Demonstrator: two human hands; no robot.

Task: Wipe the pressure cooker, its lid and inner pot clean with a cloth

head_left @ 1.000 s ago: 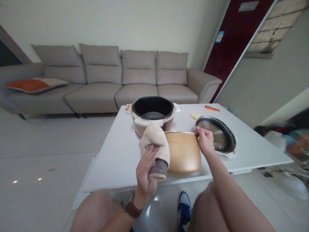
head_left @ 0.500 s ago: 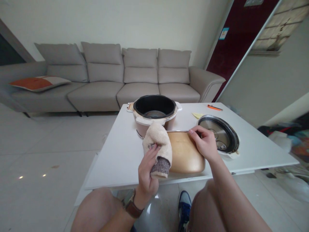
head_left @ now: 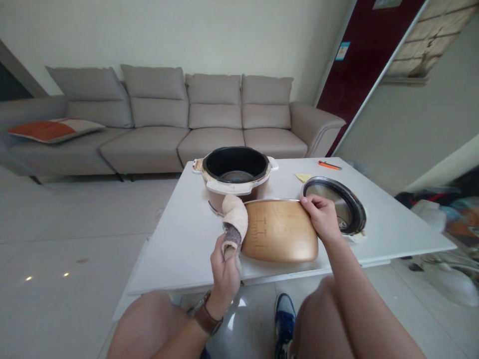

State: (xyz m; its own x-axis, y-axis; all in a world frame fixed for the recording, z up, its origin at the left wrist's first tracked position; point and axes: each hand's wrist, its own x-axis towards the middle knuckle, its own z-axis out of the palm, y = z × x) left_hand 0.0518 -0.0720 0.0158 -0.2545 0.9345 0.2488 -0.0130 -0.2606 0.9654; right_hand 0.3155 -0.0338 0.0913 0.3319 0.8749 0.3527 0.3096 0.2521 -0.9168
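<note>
My right hand [head_left: 322, 218] grips the rim of a gold-coloured rice cooker inner pot [head_left: 282, 232], which is tilted near the table's front edge with measuring marks showing on its left side. In my left hand [head_left: 225, 269] is a bunched cream and grey cloth [head_left: 235, 219], pressed close to the pot's left side. Behind them stands the rice cooker body [head_left: 237, 187], open at the top with a dark interior. To the right of the pot lies a round lid [head_left: 337, 204] with a black sealing ring, partly hidden by my right hand.
The white table [head_left: 168, 254] carries everything. An orange utility knife [head_left: 330, 165] and a small yellow piece [head_left: 303, 177] lie at its far right. Beyond the table is a grey sofa [head_left: 215, 114] with an orange and white cushion [head_left: 52, 129].
The cloth has moved off the pot's front to its left edge, uncovering the measuring marks. My left hand has turned and closed around the cloth. The pot has turned slightly.
</note>
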